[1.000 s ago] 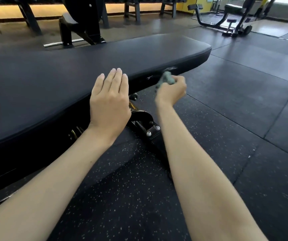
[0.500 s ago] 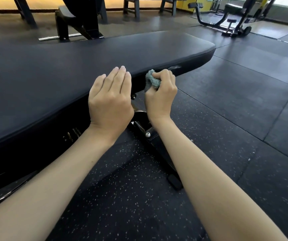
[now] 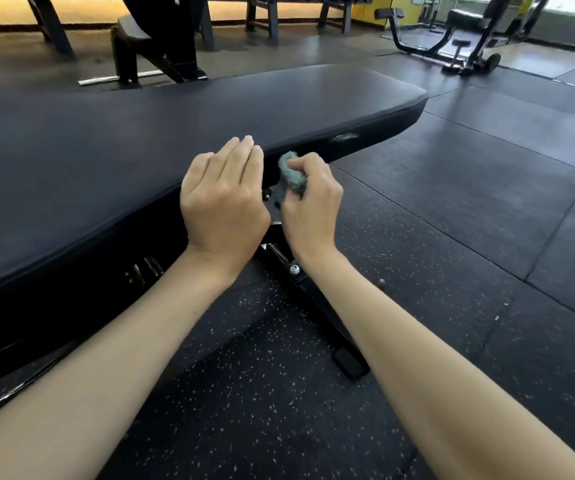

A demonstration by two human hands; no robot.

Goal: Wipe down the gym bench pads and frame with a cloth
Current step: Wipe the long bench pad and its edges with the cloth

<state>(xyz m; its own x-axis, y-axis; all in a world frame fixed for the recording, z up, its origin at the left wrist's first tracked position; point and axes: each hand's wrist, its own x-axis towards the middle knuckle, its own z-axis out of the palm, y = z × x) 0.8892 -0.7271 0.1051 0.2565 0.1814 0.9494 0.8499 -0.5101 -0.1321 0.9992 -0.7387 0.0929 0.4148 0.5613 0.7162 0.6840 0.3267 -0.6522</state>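
Left hand point(image 3: 225, 199) lies flat, fingers straight, on the pad point(image 3: 140, 133) edge, likely bracing. Right hand point(image 3: 310, 206) grips a bunched cloth point(image 3: 291, 176), pressed beneath the left fingertips, against the pad's side.

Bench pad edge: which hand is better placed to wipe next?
Right. The right hand grips the cloth at the side edge of the pad; the left hand lies flat on it, empty.

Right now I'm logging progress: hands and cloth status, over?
Left hand flat on pad. Right hand grips cloth against pad's side edge. Nothing blocking.
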